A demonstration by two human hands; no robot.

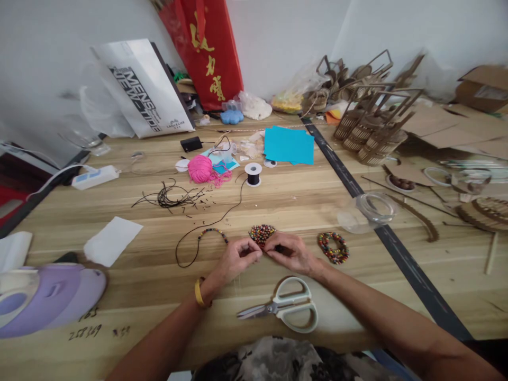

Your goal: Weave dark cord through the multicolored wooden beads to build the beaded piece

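Pale walls (pixel 286 42) behind a wooden desk (pixel 154 286)

I see plain, greyish-white walls, which meet in a corner beyond the desk. Its top has light wood grain, and a dark strip (pixel 417 282) crosses it slantwise. The light is soft.

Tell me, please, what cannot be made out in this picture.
Head view: whether the left hand and right hand pinch anything; too small.
Head view: full extent of the bead pile; blocked by the right hand.
Head view: where the bead strand ends; hidden by the left hand.
Head view: rest of the purple device; cut by the left edge.
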